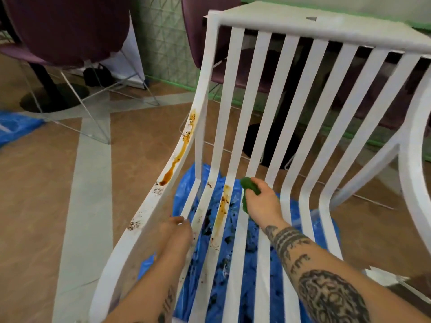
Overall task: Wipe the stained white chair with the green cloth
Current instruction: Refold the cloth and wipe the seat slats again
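1. Two bare hands work on the white chair (303,26), which we see from above, its slatted seat toward us and its slatted back rising away.
2. Our right hand (263,201) grips the bunched green cloth (250,186), fingers curled round it, against a middle slat where the seat bends up into the back.
3. Our left hand (178,231) holds the leftmost seat slat with curled fingers, just beside the left armrest.
4. Brown stains (177,157) run down the left armrest, with dark specks lower along it; another streak marks the slat just left of the cloth.
5. Under the seat lies a crumpled blue plastic sheet (182,197) on the tan floor (35,194).
6. Tattoos (331,299) cover our right forearm; any lettering in them is too blurred to read.
7. Purple chairs (67,31) stand beyond, well apart from the white one.
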Motion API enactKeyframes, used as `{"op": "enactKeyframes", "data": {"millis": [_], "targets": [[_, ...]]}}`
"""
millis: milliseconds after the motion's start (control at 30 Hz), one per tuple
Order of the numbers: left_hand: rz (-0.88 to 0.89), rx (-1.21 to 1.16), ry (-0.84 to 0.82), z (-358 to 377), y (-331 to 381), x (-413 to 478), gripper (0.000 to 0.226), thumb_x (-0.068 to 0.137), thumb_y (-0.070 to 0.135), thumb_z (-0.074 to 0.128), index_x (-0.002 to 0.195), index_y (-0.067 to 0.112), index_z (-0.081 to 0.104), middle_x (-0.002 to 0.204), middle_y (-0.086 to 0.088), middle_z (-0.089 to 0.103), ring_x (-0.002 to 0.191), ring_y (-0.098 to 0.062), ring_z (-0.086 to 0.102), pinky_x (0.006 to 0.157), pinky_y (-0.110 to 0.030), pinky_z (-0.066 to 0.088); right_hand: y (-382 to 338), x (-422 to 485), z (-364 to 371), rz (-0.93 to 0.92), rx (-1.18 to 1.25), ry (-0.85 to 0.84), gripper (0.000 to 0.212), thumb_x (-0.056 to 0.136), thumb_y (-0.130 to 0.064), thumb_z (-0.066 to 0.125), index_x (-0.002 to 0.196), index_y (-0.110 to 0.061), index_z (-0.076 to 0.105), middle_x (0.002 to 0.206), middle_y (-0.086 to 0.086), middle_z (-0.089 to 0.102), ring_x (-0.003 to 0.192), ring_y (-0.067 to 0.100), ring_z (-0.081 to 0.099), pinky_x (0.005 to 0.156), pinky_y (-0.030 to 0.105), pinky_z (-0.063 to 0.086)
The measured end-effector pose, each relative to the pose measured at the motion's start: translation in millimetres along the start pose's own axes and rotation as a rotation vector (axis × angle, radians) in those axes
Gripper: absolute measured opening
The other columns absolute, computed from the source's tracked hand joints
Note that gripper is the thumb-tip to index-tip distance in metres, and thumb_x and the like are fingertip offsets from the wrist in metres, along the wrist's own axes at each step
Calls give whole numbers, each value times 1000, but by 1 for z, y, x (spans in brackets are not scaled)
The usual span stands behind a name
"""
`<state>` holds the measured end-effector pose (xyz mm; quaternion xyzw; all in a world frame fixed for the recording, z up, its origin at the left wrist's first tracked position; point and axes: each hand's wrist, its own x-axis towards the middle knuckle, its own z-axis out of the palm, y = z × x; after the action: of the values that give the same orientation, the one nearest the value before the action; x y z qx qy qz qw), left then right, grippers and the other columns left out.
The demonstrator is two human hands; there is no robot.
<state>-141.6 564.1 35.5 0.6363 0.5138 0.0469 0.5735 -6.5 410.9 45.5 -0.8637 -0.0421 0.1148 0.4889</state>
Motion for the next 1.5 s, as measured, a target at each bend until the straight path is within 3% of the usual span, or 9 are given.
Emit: {"op": "enactKeyframes", "data": {"millis": [133, 367, 433, 500, 600, 767, 900, 1133, 1500], "targets": [[-93, -45, -41, 8, -19, 8, 17, 102, 17, 50, 86, 16, 56, 75, -1, 50, 59, -14, 40, 49, -25, 32, 5, 47, 24, -176, -414, -61, 46, 103, -31, 55, 148, -34, 48, 124, 2, 51, 106, 30, 58, 97, 50, 49], [-168, -180, -37, 8, -26, 15, 19, 93, 2, 56, 96, 16, 68, 83, 2, 63, 68, -15, 53, 56, -27, 42, 15, 73, 52, -294, -848, -212, 48, 103, -15, 49, 150, -26, 48, 134, 15, 50, 114, 40, 51, 95, 49, 48], [-144, -193, -88, 6, -29, 16, 11, 96, 11, 59, 93, 18, 68, 96, -7, 69, 79, -22, 60, 72, -36, 53, 15, 71, 50, -280, -898, -266, 51, 102, -11, 48, 150, -27, 47, 138, 15, 49, 116, 39, 51, 95, 50, 48], [-122, -208, -104, 3, -28, 13, 11, 97, 13, 60, 97, 18, 69, 105, -9, 69, 88, -24, 61, 85, -40, 52, 8, 67, 44, -251, -917, -347, 50, 103, -8, 47, 150, -25, 47, 137, 16, 53, 112, 37, 56, 91, 49, 52], [-158, -237, -74, 5, -26, 8, 8, 97, 15, 61, 93, 17, 68, 87, -2, 61, 74, -18, 53, 72, -33, 45, -8, 65, 32, -194, -911, -495, 42, 105, -7, 44, 145, -19, 55, 135, 13, 61, 106, 31, 62, 88, 43, 56], [-181, -271, -7, 10, -20, -1, 35, 92, 12, 62, 66, 21, 39, 66, 4, 32, 59, -15, 29, 59, -31, 28, -11, 58, 25, -192, -743, -287, 43, 106, -7, 45, 146, -16, 53, 130, 18, 62, 104, 33, 63, 76, 36, 50], [-164, -287, -19, 11, -24, -1, 41, 89, 12, 62, 65, 27, 32, 65, 6, 26, 58, -14, 23, 56, -30, 20, 8, 40, 43, -208, -858, -300, 50, 104, -9, 45, 150, -28, 46, 131, 12, 52, 117, 35, 49, 96, 52, 49], [-87, -157, -25, 12, -30, 3, 23, 95, 7, 62, 110, 23, 66, 78, 7, 57, 63, -8, 46, 54, -22, 36, -2, 13, 28, -225, -804, -564, 38, 104, -13, 44, 140, -18, 59, 138, 10, 58, 119, 32, 57, 95, 41, 51], [-76, -128, -4, 12, -34, 8, 28, 90, -1, 64, 109, 20, 68, 86, 6, 61, 72, -13, 57, 56, -22, 44, 12, -30, 37, -181, -707, -443, 42, 104, -17, 47, 145, -24, 54, 133, 12, 55, 116, 34, 56, 93, 44, 52]]}}
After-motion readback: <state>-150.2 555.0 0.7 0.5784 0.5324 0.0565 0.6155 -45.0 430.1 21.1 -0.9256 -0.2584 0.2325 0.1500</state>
